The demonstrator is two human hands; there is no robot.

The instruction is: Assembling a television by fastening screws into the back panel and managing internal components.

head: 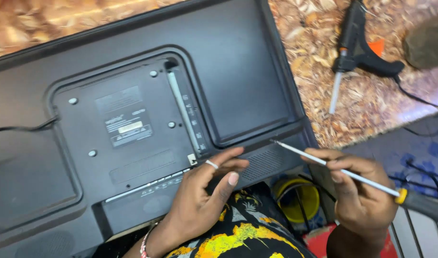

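Television [238,91] lies face down on table [372,100], black back panel up. Left hand [204,200] flat on lower edge of panel, fingers [228,155] spread, gripping nothing. Right hand [360,191] pinches screwdriver [343,172] by shaft, fingers closed round it; tip touches panel's lower right edge near speaker grille [264,165]. Glue gun [357,43] well apart on table, upper right. Yellow container [298,200] below television edge.
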